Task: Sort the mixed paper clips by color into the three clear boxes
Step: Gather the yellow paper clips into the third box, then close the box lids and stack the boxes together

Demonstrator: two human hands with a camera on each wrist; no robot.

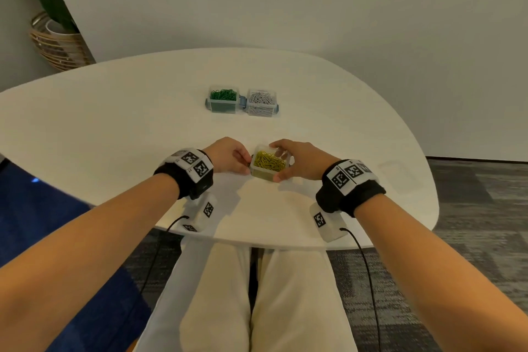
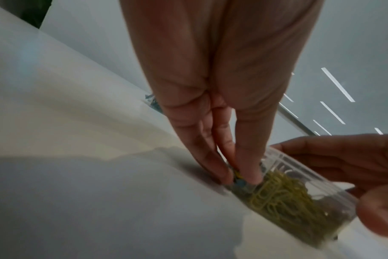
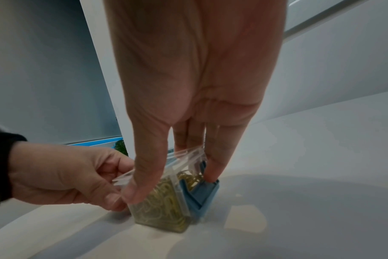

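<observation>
Three clear boxes stand on the white table (image 1: 114,128), and no loose paper clips show anywhere on its surface. From this the sorting is judged essentially complete; what appears to remain is closing and placing the last box.

1. Table. The rounded top carries all three boxes. Two sit together toward the far side; the third is at the near edge between the hands. A flat, clear square piece (image 1: 395,170) lies to the right of the hands; whether it is a lid cannot be confirmed.

2. Right hand (image 1: 300,160). It grips the yellow box (image 1: 267,170) from the right side and above. In the right wrist view the thumb lies down the near clear wall and a fingertip presses on the blue latch (image 3: 205,194) at the box's side.

3. Left hand (image 1: 228,156). It holds the left side of the same box, fingers curled and pinching at that edge. The left wrist view shows fingertips (image 2: 248,173) pressed against the wall there; a small blue part shows between them, probably the second latch.

4. Far boxes. The green box (image 1: 223,100) and the white box (image 1: 262,103) touch side by side, each holding one color only.

5. Yellow box contents. Only yellow clips (image 3: 164,196) are visible inside. The box rests on the table.
</observation>
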